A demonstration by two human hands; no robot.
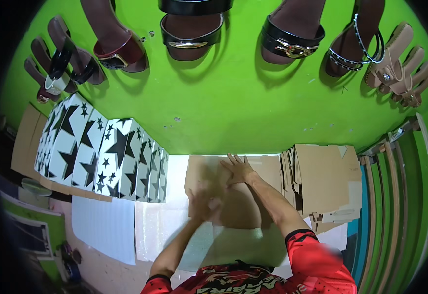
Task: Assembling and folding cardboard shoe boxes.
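A flat brown cardboard sheet (268,169) lies on the white work surface in front of me, against the green wall. My right hand (238,170) rests on its far part, fingers spread and palm down, with nothing in its grasp. Over the near left part of the cardboard is my left hand (202,203), smeared by motion, so its fingers cannot be read. Whether it touches the sheet I cannot tell. Shadows from both arms fall across the cardboard.
A stack of cardboard pieces (321,176) stands close on the right. White boxes with black stars (121,157) line the left, above a white sheet (103,225). Several sandals (194,36) hang on the green wall (223,108). Wooden slats (395,181) stand far right.
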